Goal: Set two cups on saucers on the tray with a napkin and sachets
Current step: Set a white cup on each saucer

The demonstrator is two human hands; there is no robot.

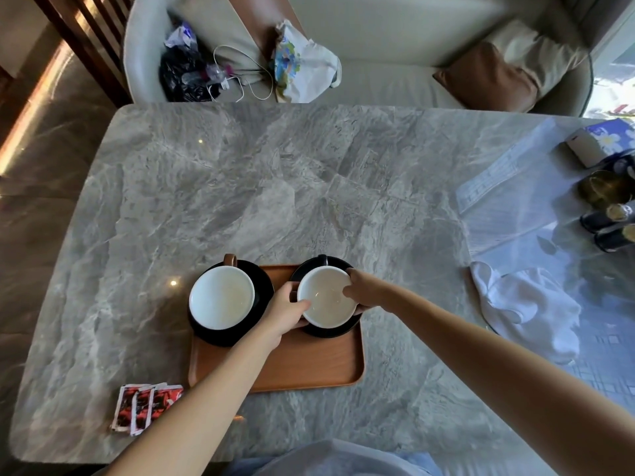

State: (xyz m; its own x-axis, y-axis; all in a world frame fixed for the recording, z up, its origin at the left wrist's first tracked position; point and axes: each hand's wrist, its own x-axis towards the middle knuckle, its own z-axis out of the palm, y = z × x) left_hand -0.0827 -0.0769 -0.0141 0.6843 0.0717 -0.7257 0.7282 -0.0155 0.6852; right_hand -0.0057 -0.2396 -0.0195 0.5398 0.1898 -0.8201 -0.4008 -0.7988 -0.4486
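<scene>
A brown wooden tray [309, 365] lies on the marble table near me. A cup with a white inside and a brown handle [221, 297] stands on a black saucer [263, 286] over the tray's left edge. A second cup with a white inside [326, 298] sits on another black saucer [330, 333] at the tray's far right. My left hand [283, 312] grips that second cup's left side and my right hand [366, 292] holds its right rim. Red sachets [144, 407] lie on the table left of the tray. A white napkin [525, 307] lies crumpled at the right.
At the table's right edge stand dark bottles [608, 221], a blue and white box [601, 142] and a printed sheet [494, 180]. Behind the table is a cream sofa [395, 80] with bags, cables and a brown cushion [488, 77].
</scene>
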